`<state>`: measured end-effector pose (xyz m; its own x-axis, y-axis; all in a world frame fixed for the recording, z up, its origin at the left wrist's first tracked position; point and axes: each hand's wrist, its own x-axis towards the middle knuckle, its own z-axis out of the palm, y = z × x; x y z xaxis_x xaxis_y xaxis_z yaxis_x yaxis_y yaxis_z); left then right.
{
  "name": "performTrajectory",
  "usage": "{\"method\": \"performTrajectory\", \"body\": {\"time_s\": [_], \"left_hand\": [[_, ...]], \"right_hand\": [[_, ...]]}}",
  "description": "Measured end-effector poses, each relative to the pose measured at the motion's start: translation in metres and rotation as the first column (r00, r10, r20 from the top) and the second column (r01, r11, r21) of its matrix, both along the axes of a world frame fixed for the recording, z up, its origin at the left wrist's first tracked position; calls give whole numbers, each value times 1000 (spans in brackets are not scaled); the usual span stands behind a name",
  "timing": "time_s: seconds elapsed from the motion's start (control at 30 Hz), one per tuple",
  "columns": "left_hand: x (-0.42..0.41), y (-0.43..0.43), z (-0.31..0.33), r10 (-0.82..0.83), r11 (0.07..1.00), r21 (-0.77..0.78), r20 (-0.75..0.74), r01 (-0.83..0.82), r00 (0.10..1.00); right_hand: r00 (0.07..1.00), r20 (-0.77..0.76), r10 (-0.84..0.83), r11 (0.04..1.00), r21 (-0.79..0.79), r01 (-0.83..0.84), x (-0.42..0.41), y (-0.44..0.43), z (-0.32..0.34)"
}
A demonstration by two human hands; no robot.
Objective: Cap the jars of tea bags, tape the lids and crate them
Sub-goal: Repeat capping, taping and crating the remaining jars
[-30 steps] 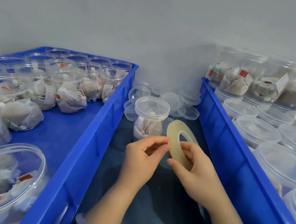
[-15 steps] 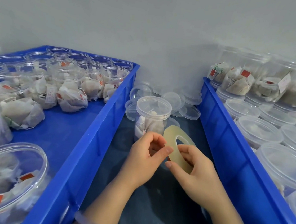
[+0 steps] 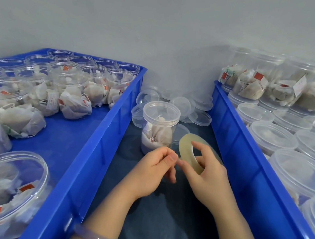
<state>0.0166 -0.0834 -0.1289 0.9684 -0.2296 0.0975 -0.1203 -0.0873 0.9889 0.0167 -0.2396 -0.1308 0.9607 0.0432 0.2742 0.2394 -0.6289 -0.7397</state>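
Grey wall behind, we see open jars (image 3: 118, 77) crowding the blue crate (image 3: 100, 144) at left; a capped jar (image 3: 159, 127) stands at centre frame, and just below it our left hand (image 3: 153, 169) pinches the edge of the tape roll (image 3: 185, 147), gripped by our right hand (image 3: 210, 180).

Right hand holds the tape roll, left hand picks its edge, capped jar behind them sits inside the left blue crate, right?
No. The head view shows the capped jar on the dark surface between the left blue crate and the right blue crate, inside neither. The rest holds.
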Motion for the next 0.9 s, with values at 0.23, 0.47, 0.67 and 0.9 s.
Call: {"method": "performTrajectory", "body": {"time_s": [0.23, 0.47, 0.67, 0.9], "left_hand": [[2, 3, 5, 113, 992, -47, -23, -114, 993], [9, -19, 16, 527, 843, -72, 314, -533, 790], [21, -19, 17, 556, 699, 132, 517, -703, 651], [31, 0, 5, 607, 633, -9, 628, -775, 488]], "right_hand": [[994, 55, 98, 994, -59, -95, -3, -5, 5], [980, 196, 31, 998, -62, -19, 24, 6, 39], [998, -15, 61, 989, -131, -62, 48, 12, 65], [989, -103, 103, 973, -198, -122, 60, 10, 63]]}}
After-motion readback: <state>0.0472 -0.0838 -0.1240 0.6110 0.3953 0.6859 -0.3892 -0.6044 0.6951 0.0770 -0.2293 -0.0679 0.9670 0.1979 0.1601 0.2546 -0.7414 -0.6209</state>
